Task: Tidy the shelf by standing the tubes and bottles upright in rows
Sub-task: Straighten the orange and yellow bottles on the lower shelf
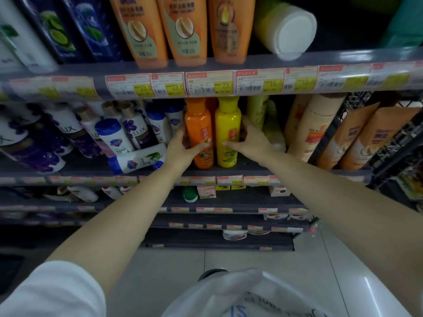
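Note:
An orange bottle (198, 124) and a yellow bottle (227, 124) stand upright side by side on the middle shelf (251, 167). My left hand (180, 147) wraps the orange bottle from its left, thumb across its front. My right hand (249, 139) grips the yellow bottle from its right, thumb on its label. A white and blue bottle (137, 161) lies on its side left of my left hand. Behind it, white bottles with blue caps (113, 136) and purple-labelled bottles (135, 129) lean at angles.
Pale green bottles (258, 110) and tan bottles (315, 126) stand right of my right hand. The upper shelf holds orange tubes (180, 28) and a tipped jar with a white lid (290, 30). Price tags line the shelf edges. Lower shelves hold small boxes.

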`<state>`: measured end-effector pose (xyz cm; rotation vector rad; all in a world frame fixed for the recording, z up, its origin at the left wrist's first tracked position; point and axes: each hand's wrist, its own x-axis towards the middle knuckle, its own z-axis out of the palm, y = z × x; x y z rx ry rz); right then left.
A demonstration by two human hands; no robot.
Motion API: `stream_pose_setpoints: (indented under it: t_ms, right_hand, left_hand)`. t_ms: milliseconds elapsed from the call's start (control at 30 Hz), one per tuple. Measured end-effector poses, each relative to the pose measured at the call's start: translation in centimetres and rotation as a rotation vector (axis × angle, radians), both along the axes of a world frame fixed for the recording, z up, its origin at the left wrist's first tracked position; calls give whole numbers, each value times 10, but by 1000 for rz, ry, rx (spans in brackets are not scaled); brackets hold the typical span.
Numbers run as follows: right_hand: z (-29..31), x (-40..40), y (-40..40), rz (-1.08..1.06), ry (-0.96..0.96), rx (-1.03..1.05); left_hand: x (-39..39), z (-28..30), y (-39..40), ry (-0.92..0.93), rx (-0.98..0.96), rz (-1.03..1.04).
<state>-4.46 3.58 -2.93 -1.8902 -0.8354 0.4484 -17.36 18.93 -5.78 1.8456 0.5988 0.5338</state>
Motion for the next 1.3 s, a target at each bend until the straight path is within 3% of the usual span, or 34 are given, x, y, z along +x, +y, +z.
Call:
stream_pose_setpoints:
  t_ms: [267,667,867,1000,1300]
  right_hand:
    - [-5,-17,4,-155,-94,44]
    - [-11,-19,-8,-100,-68,-61]
    - [-30,-2,-46,-337,-181,-66]
    - [-33,7,-53,-415,-297,-178]
    - [-46,18,-38,-498,-286,-434]
  left_hand:
    - [-3,-5,5,-16,-55,-47]
    - [-4,-3,-3,-14,-36,-13]
    - [-9,-10,-9,-62,-95,42]
    - [-11,-14,-21,-116,-107,145]
    - [-9,-10,-26,-159,-98,216]
